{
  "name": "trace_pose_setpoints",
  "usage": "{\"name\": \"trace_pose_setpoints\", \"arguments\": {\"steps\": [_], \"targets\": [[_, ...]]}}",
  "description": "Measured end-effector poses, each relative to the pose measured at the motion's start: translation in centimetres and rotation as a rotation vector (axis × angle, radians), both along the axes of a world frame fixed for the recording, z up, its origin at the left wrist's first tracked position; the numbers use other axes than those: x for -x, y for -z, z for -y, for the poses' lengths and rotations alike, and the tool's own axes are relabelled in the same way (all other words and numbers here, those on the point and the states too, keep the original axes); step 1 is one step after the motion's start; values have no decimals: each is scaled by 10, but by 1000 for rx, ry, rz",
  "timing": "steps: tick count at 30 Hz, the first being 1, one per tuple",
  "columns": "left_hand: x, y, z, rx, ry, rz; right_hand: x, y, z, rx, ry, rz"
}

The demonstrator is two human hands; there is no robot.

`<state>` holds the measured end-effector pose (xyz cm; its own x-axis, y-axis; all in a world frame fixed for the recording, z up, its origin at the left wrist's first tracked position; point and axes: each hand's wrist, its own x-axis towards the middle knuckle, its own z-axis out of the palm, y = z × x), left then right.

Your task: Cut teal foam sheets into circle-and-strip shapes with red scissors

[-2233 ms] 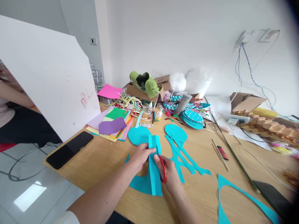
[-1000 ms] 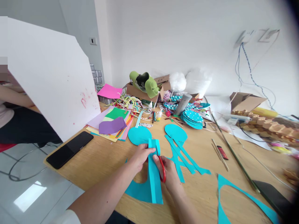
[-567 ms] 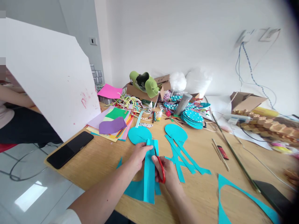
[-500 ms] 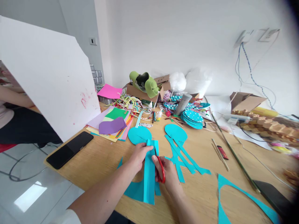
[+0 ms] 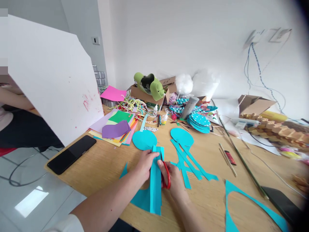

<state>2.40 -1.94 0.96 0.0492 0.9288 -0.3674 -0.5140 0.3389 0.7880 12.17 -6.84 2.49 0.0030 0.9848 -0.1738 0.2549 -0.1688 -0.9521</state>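
Observation:
My left hand [image 5: 146, 162] pinches a folded strip of blue paper [image 5: 155, 193] near its upper end, thumb on top. In my right hand [image 5: 175, 178] is a pair of red-handled scissors [image 5: 167, 175], its blades at the strip's right side close to the top. Beyond the strip lies a blue paper circle [image 5: 144, 140]. Another blue circle [image 5: 182, 137] rests to the right, with several narrow blue strips [image 5: 190, 161] below it. A blue offcut [image 5: 142, 199] sits partly under my left forearm and the folded strip.
A black phone [image 5: 72, 154] lies at the table's left edge beside coloured paper sheets [image 5: 116, 129]. A grey flask [image 5: 190, 108] stands among craft pieces at the back. A thin green stick [image 5: 241, 154] and a curved blue offcut [image 5: 256, 201] are on the right. Someone sits behind the white board [image 5: 55, 74].
The folded blue strip has shifted slightly down and right with my left hand. The scissors stay at its right side, close to where they were.

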Motion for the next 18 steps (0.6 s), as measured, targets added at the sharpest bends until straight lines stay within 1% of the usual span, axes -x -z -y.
{"name": "trace_pose_setpoints", "arguments": {"steps": [4, 9, 18], "targets": [[-1, 0, 2, 16, -5, 13, -1, 0, -1, -13, 10, 6], [-4, 0, 3, -13, -20, 28, 1, -3, -1, -38, 32, -18], [-5, 4, 5, -31, -36, 42, -1, 2, -1, -28, 17, -22]]}}
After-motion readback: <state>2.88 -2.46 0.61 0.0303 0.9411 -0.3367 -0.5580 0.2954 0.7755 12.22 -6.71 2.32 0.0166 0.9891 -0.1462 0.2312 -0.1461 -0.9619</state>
